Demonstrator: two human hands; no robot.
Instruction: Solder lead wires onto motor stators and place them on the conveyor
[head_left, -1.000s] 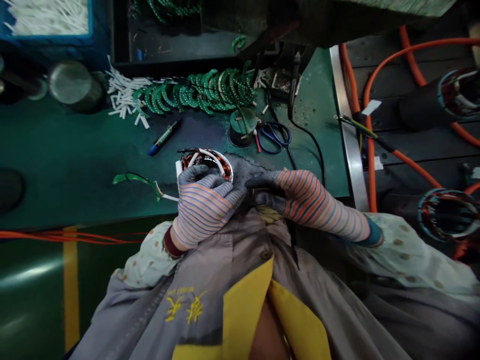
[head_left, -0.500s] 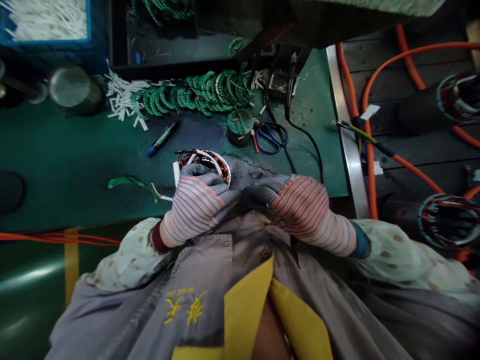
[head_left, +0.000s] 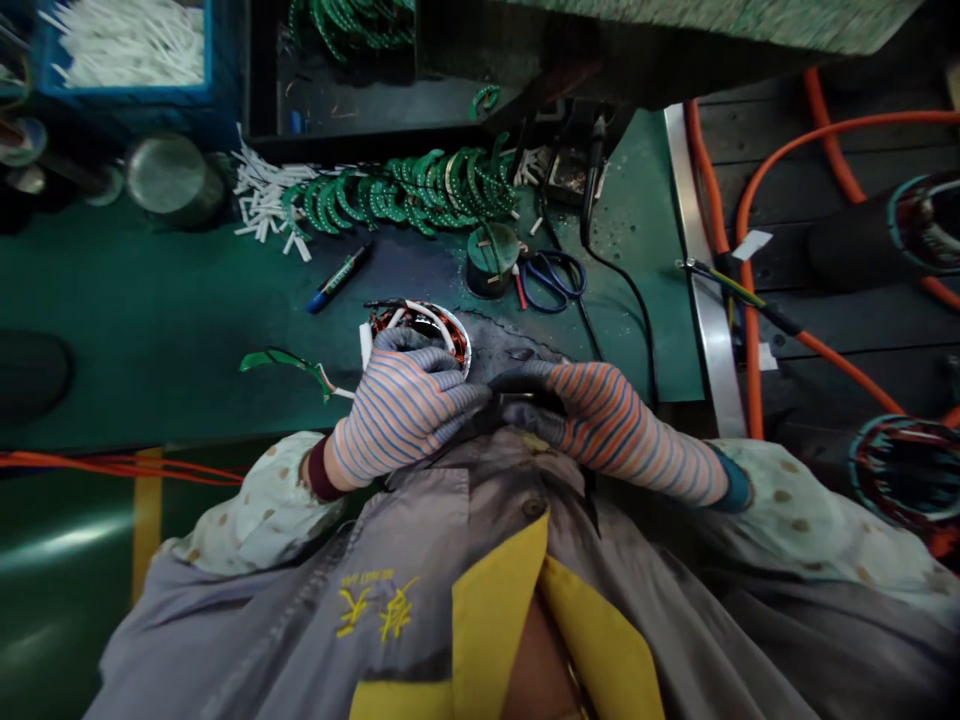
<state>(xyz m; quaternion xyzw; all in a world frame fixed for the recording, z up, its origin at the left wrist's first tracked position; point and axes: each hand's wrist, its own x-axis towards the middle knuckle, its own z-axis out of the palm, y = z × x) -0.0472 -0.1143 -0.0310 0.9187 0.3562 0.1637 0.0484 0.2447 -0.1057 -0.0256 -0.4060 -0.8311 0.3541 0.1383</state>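
In striped gloves with dark palms, my two hands meet near the bench's front edge. My left hand (head_left: 412,395) is closed over the near side of a motor stator (head_left: 454,330), a round part with copper windings and white sleeves along its rim. Beside it, my right hand (head_left: 592,410) is bent into a pinch, its fingertips close to my left thumb. Whatever lies between those right fingertips is too dark and small to make out. A green strip with thin leads (head_left: 281,360) lies left of the stator, a white sleeve running toward my left hand.
Behind lie green lacing pieces (head_left: 405,192), white sleeves (head_left: 262,195), a marker (head_left: 339,277), a round green block (head_left: 491,262) and blue-handled scissors (head_left: 553,280). A blue bin (head_left: 131,95) stands back left. Orange hoses (head_left: 750,300) run beyond the metal edge (head_left: 709,270).
The right hand's thumb and forefinger have come apart somewhat, showing a gap between them. My left hand keeps its grip on the stator. The whole view has shifted slightly.
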